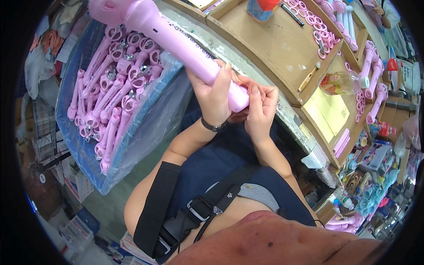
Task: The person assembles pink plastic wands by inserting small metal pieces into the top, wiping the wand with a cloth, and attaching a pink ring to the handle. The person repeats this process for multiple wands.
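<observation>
Smooth plastic wand [176, 43] (softly glossy), matt tray [274, 57], crinkled plastic liner [148, 132]

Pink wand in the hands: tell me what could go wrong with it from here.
The pink wand might tip or slip, since the left hand grips it near one end and the larger head extends well beyond.

If dropped, it could knock the pink wands piled nearby.
</observation>
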A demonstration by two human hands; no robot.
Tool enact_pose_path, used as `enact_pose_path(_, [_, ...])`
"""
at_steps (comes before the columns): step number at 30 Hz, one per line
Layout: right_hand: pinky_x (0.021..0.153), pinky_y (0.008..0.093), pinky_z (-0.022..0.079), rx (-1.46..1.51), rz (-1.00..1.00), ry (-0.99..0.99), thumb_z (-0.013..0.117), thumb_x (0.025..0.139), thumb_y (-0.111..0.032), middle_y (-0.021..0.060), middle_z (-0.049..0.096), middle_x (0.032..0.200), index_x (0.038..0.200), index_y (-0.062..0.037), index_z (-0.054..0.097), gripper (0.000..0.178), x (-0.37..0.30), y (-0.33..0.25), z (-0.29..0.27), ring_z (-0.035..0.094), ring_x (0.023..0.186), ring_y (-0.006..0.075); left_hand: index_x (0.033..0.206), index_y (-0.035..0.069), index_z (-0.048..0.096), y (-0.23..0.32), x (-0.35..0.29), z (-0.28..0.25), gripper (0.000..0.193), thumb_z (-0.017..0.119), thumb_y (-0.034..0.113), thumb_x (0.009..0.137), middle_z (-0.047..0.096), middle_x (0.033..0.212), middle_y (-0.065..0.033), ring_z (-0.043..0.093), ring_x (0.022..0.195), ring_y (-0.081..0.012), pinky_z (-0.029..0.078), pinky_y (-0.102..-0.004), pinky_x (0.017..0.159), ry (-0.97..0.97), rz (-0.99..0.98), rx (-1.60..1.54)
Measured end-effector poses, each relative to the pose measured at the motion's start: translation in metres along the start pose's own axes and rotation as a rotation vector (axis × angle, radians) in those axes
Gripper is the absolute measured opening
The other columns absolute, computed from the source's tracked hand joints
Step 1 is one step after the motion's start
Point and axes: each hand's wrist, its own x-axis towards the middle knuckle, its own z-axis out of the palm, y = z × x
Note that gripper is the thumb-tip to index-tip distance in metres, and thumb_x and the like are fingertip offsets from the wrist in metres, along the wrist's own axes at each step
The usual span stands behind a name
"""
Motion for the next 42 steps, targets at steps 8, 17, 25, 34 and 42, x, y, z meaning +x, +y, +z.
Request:
enact_pose_path(8, [0.060, 0.0185, 0.047, 0.160, 0.092, 0.004, 0.046, 0.097, -0.008, 0.0306, 0.047, 0.128, 0.098, -0.0041, 0.033, 0.013, -0.004, -0.007, -0.003, 0.057, 0.068, 0.0094, 0.107, 0.006, 0.034, 0.004, 0.000, 0.001, 0.027, 0.052, -0.001, 0.089, 0.051, 0.087, -0.0080, 0.055, 0.066, -0.0147, 0.050, -0.0304, 0.060, -0.049, -0.011, -0.015])
enact_pose_path(17, [0.066, 0.0191, 0.049, -0.023, -0.147, -0.192, 0.047, 0.096, -0.007, 0.0325, 0.042, 0.132, 0.100, -0.0035, 0.033, 0.015, -0.010, 0.002, -0.007, 0.059, 0.090, 0.0129, 0.110, 0.007, 0.035, 0.004, 0.001, 0.002, 0.029, 0.053, -0.002, 0.089, 0.052, 0.085, -0.0072, 0.054, 0.065, -0.0136, 0.050, -0.0298, 0.060, 0.024, -0.011, -0.041])
enact_pose_path(25, [0.079, 0.0273, 0.051, -0.106, -0.117, -0.144, 0.046, 0.097, -0.009, 0.0334, 0.048, 0.125, 0.100, -0.0028, 0.032, 0.015, -0.007, 0.002, -0.004, 0.061, 0.100, 0.0231, 0.125, 0.007, 0.026, 0.014, 0.002, 0.000, 0.047, 0.051, -0.003, 0.088, 0.050, 0.083, -0.0074, 0.054, 0.064, -0.0137, 0.050, -0.0293, 0.059, -0.008, -0.085, -0.095])
enact_pose_path(34, [0.070, 0.0280, 0.053, 0.334, 0.338, -0.210, 0.051, 0.096, -0.016, 0.0235, 0.050, 0.125, 0.100, -0.0019, 0.048, 0.015, -0.004, -0.028, -0.016, 0.059, 0.090, 0.0157, 0.141, 0.011, 0.021, 0.022, 0.008, -0.015, 0.064, 0.053, 0.010, 0.085, 0.048, 0.081, -0.0077, 0.053, 0.063, -0.0156, 0.050, -0.0310, 0.062, -0.173, -0.305, -0.409])
enact_pose_path(42, [0.047, 0.0271, 0.052, 0.196, 0.453, -0.234, 0.056, 0.093, -0.014, 0.0117, 0.059, 0.100, 0.107, -0.0024, 0.049, 0.019, -0.003, -0.041, -0.010, 0.061, 0.058, 0.0160, 0.142, 0.012, 0.022, 0.017, 0.004, -0.008, 0.063, 0.053, 0.008, 0.087, 0.049, 0.082, -0.0062, 0.052, 0.063, -0.0126, 0.049, -0.0291, 0.061, -0.122, -0.258, -0.143])
